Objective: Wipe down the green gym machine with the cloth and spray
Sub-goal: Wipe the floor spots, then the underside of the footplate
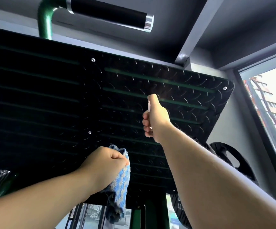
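Note:
A large black tread-pattern footplate (pixel 54 100) of the green gym machine fills the view, tilted above me. My right hand (pixel 155 118) is raised against its right half and grips a small white spray bottle (pixel 149 107), mostly hidden inside the fist, with the thumb on top. A faint mist shows just above the thumb. Lower down, my left hand (pixel 107 164) holds a bunched blue and grey cloth (pixel 120 184), which hangs down from the fist close to the plate's lower edge.
A green tube (pixel 45 22) with a black chrome-capped handle (pixel 111 13) sticks out above the plate. Black weight plates (pixel 233 159) sit behind the plate at the right. A window (pixel 272 113) is at the far right, and a green upright (pixel 150 214) stands below.

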Demonstrator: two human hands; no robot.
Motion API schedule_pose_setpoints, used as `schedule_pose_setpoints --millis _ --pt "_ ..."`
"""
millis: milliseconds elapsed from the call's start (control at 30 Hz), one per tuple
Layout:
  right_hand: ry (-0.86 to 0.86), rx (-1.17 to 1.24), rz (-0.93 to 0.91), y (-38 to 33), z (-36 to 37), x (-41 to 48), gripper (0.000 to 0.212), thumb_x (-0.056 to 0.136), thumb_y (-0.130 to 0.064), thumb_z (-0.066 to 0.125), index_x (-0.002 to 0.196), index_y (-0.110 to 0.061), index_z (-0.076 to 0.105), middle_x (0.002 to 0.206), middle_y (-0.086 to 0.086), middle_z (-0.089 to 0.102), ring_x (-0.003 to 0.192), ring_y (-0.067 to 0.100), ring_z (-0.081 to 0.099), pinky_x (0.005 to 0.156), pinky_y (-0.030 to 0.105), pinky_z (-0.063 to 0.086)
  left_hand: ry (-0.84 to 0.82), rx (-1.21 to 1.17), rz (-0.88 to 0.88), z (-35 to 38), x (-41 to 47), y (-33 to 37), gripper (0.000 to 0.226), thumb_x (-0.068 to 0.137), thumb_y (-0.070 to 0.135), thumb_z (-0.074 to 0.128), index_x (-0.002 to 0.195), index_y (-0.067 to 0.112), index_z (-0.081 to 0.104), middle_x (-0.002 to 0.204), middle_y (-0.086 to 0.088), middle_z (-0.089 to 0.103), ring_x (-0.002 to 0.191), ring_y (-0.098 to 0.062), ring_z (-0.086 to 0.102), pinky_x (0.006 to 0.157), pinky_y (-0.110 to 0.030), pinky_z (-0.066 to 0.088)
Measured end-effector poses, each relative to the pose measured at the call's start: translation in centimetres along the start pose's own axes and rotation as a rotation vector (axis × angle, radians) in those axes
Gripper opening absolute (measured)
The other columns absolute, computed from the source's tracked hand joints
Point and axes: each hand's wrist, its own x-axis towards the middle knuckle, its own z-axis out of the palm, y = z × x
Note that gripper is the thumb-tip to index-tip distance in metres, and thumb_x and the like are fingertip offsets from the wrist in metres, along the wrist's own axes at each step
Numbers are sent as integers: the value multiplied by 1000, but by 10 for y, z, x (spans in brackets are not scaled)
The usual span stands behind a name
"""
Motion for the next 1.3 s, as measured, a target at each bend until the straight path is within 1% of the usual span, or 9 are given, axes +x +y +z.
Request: schedule_pose_setpoints --millis 100,267,434,534,667,767,867,1001,1301 --pt "-15 35 -7 -3 23 0 50 82 -56 41 54 -15 41 49 -1 41 39 15 33 49 26 34 6 30 -19 -20 -2 -10 21 87 25 57 71 17 69 69 1 50 65 -15 42 58 -21 32" --pt "-48 0 -20 -3 59 -2 50 81 -60 43 57 -16 39 52 0 39 42 15 31 50 27 31 27 91 -15 -49 -5 -30 20 86 29 57 81 12 67 76 -4 48 73 -13 41 60 -22 32" --pt "-131 -65 12 10 98 -5 54 82 -63 44 58 -15 42 51 0 41 44 16 34 50 27 32 100 102 -37 -80 -18 -45 13 90 26 55 79 21 58 43 6 21 40 -11 22 45 -16 29" --pt "-154 -169 1 25 115 -5 53 80 -64 45 61 -14 42 54 1 40 47 17 33 49 26 30 143 95 -102 -93 -21 -61 24 90 26 57 72 14 68 44 5 25 40 -12 25 43 -16 26" --pt "-102 -225 -28 51 126 0 50 80 -59 40 59 -13 37 49 -1 39 46 18 30 49 28 30 163 107 -143 -99 -22 -82 25 90 28 58 71 29 75 57 -5 41 48 -17 33 45 -20 23" --pt "-58 -369 -9 74 124 3 58 79 -69 41 61 -13 42 55 0 44 51 21 37 57 34 36 150 118 -159 -92 -21 -95 27 90 27 58 70 30 75 55 -3 40 46 -16 32 44 -21 20" --pt "-44 -576 -14 95 114 5 50 83 -57 41 57 -15 31 59 1 38 57 21 32 59 34 30 122 109 -183 -79 -16 -104 25 90 28 59 72 28 76 50 1 41 45 -14 35 47 -21 23" --pt "-47 -602 65 122 93 9 55 85 -61 39 60 -13 41 61 4 46 54 23 37 61 33 35 101 108 -191 -56 -14 -109 22 93 24 56 81 26 75 27 9 37 42 -8 33 41 -19 23" --pt "17 -655 120 161 28 19 56 84 -63 37 58 -13 40 58 1 48 51 22 40 63 32 39 2 92 -198 12 0 -118 23 91 26 59 77 22 76 31 8 30 40 -10 29 49 -25 21"
